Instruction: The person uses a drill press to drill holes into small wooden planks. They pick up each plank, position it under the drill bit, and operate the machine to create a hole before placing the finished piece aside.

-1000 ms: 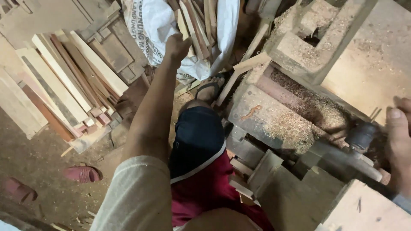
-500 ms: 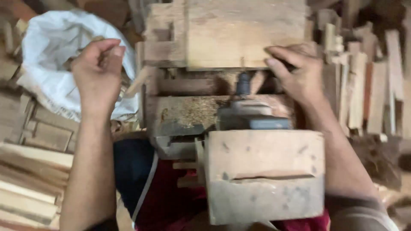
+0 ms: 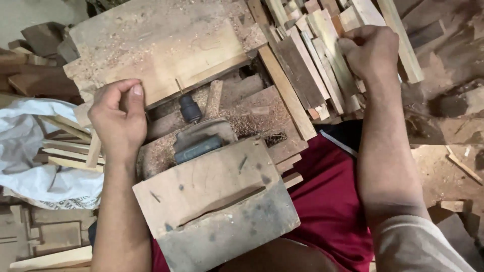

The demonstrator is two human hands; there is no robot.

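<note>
While the person sits low with the work between the knees, the left hand (image 3: pixel 119 118) hovers at the near left edge of a sawdust-strewn plank (image 3: pixel 151 50), its fingers (image 3: pixel 132 100) curled loosely together with the thumb tucked against them; whether anything thin is pinched inside I cannot tell. That hand sits just beside a drill chuck (image 3: pixel 190 108), whose bit (image 3: pixel 178 85) points far and left toward the plank's edge, so the hand seems placed to steady or feed stock against the bit.

The chuck pokes out of a dark motor body (image 3: pixel 199 146) that is boxed under a rough wooden housing (image 3: pixel 217 201) at the near centre, which looks built to keep the tool fixed and level as a small horizontal boring rig. Sawdust lies thick on the base board (image 3: pixel 252 113) right of the chuck, where shavings would fall.

The right hand (image 3: pixel 370 53) reaches far right into a stack of wooden slats (image 3: pixel 307 65), fingers closed around the end of one pale slat, judging by the wrapped knuckles. The slats lie side by side, ends toward the rig, within arm's reach for picking one at a time.

At the left, a white sack (image 3: pixel 30 146) lies open with thin strips (image 3: pixel 70 151) sticking out, near the left hand. Red shorts (image 3: pixel 333 201) show below the rig.
</note>
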